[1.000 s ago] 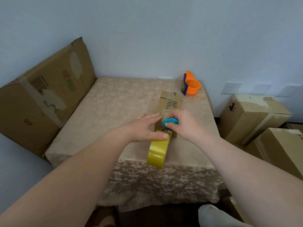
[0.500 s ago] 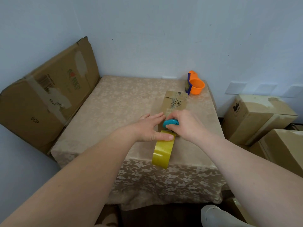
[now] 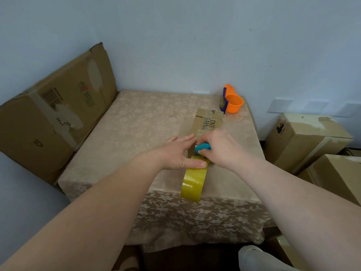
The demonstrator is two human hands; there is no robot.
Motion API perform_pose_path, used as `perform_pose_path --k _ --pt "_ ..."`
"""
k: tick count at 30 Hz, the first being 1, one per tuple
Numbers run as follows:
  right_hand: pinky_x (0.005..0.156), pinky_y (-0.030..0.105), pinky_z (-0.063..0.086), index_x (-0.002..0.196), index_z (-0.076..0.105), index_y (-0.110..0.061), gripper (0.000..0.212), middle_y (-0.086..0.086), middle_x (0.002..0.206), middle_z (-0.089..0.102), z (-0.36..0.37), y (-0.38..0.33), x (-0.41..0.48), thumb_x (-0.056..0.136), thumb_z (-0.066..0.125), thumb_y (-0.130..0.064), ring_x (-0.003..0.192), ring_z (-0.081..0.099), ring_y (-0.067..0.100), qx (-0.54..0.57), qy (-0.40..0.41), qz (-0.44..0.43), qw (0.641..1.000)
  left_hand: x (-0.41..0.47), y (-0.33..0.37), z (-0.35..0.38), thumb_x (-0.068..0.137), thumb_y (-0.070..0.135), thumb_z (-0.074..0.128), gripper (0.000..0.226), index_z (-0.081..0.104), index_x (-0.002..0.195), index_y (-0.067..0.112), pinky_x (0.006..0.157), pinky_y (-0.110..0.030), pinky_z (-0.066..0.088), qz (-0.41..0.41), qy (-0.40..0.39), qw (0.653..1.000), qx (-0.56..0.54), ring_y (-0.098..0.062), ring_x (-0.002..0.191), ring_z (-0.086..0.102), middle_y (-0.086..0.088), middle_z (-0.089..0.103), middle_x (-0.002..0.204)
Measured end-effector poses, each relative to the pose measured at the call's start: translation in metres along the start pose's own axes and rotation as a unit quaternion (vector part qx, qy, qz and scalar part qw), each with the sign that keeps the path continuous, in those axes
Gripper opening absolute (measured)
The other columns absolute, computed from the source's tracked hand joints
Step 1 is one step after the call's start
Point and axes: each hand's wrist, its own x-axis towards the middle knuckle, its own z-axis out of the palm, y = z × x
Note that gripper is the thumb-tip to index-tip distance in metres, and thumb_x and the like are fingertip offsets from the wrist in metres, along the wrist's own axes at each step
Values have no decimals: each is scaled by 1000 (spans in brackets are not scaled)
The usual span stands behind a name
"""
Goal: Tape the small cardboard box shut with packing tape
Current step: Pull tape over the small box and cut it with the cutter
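Left hand flat on box, right hand gripping blue cutter

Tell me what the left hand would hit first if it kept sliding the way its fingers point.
Probably the small cardboard box: the left hand lies flat with fingertips already at its near side. Whether they touch is unclear.

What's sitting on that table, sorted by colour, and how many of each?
Brown: 1, the small cardboard box
Yellow: 1, the tape roll, at the table's near edge
Blue: 1, the small cutter in the right hand
Orange: 1, the tape dispenser by the wall
Total: 4
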Motion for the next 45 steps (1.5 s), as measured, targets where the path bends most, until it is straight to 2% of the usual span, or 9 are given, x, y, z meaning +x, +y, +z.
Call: perform_pose_path --k 4,10,13,21,31,36,41,45 --pt "88 34 43 103 70 -24 25 7 104 70 1 0 -1 81 65 -33 102 58 27 -24 4 -14 1000 0 1 0 63 79 47 102 5 146 38 117 -47 -1 -3 -5 1000 -5 -27 144 -10 13 -1 158" --pt "100 37 41 104 69 -26 26 6 104 71 7 -2 3 80 63 -32 102 60 27 -57 4 -25 998 1 0 1 72 72 51 93 6 146 38 115 -41 -4 11 5 1000 -3 -27 144 -10 10 0 158" --pt "106 36 35 105 68 -26 26 5 106 71 6 -4 4 80 62 -28 104 60 25 -72 1 -27 997 0 3 1 73 69 52 91 7 146 38 114 -39 -4 6 5 1000 -6 -27 144 -10 10 0 158" --pt "103 32 34 114 64 -28 29 3 114 68 -3 -10 -4 86 58 -28 114 55 22 -71 5 -33 997 -2 4 0 77 64 54 86 10 146 39 114 -38 -6 14 11 1000 -1 -27 144 -9 8 0 158" --pt "104 32 35 108 67 -26 26 5 107 71 -5 -4 -7 83 61 -31 105 60 24 -61 8 -27 998 5 -3 2 61 82 46 105 5 147 36 116 -44 -2 2 -7 1000 14 -28 144 -9 11 -2 158" --pt "102 33 35 110 66 -26 26 5 110 70 -10 -4 -12 85 61 -32 108 58 24 -59 3 -19 998 2 0 1 67 76 48 101 5 147 32 115 -40 -3 -3 -5 1000 19 -27 144 -9 10 -2 158" --pt "99 34 37 111 66 -25 26 6 112 69 -12 -5 -16 86 60 -32 109 57 24 -47 9 -13 999 2 0 0 53 84 39 113 4 147 32 116 -43 -1 -8 -13 1000 20 -27 144 -8 11 -3 158" --pt "97 35 40 113 66 -26 28 8 110 69 -14 -2 -14 86 60 -32 109 57 26 -49 3 1 999 2 0 0 52 86 37 115 3 147 33 117 -45 0 -6 -15 1000 24 -27 144 -8 11 -3 158"
